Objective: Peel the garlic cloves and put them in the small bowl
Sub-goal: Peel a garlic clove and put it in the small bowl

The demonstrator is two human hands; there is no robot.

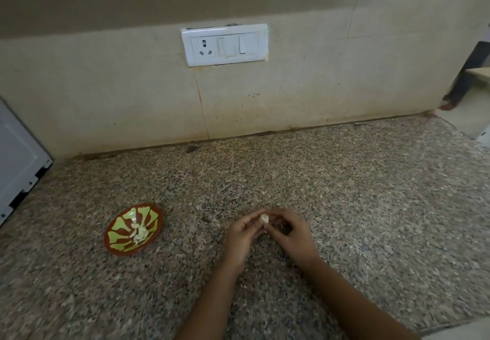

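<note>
A small pale garlic clove point(264, 218) is pinched between the fingertips of both hands, just above the speckled granite counter point(358, 193). My left hand point(242, 236) grips it from the left and my right hand point(290, 236) from the right, thumbs meeting on it. To the left stands the small bowl point(114, 236), brown-rimmed with a green and red pattern. It holds several peeled cloves point(138, 232) near its middle. The bowl is well apart from my hands.
A tiled wall runs along the back of the counter, with a white socket and switch plate point(224, 44). A white appliance point(16, 159) stands at the far left. The counter ends at the right edge, where a person's leg point(466, 74) shows beyond.
</note>
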